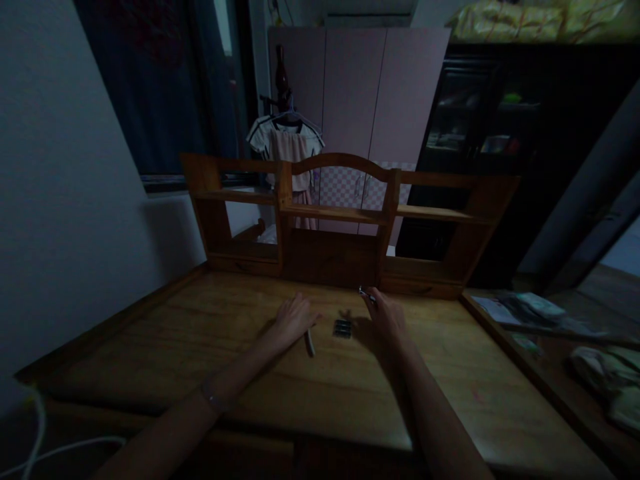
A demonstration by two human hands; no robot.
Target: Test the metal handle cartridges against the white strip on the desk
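Note:
My left hand point(293, 319) lies on the wooden desk point(200, 347) with fingers stretched forward, next to a pale slim stick-like object point(310, 343) that lies just right of it. My right hand point(386, 315) is raised slightly and pinches a small shiny metal item point(364, 291) at its fingertips; the item is too small and dark to name. Between the hands a small dark rectangular pack point(343, 327) rests on the desk.
A wooden shelf unit point(340, 213) stands at the back of the desk. Clothes hang on a hanger point(286, 143) before a pink wardrobe point(360, 100). A dark cabinet point(480, 127) is at right. Papers and cloth point(540, 308) lie on a side surface. White cable point(35, 440) at lower left.

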